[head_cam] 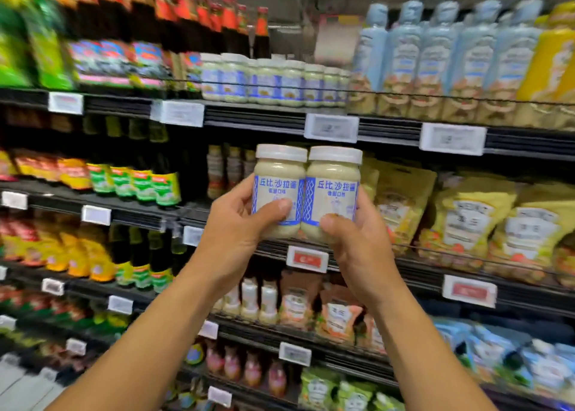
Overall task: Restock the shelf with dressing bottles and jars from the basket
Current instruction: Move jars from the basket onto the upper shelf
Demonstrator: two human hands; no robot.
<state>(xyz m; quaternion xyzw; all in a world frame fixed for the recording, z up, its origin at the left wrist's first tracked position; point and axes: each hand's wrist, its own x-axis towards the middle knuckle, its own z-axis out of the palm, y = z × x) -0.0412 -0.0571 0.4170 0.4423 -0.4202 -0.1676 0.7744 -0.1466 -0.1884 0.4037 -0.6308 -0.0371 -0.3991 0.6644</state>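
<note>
Before the shelf (255,111), the left hand (236,233) grips the left jar (278,189) and the right hand (357,242) grips the right jar (333,192), thumbs across labels, jars touching side by side.

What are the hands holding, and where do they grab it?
Two jars, side by side. The left hand grips the left jar and the right hand grips the right jar, each round its lower half.

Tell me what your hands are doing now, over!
Left hand grips left jar. Right hand grips right jar. Matching jars on shelf above. Nothing in the way.
</note>
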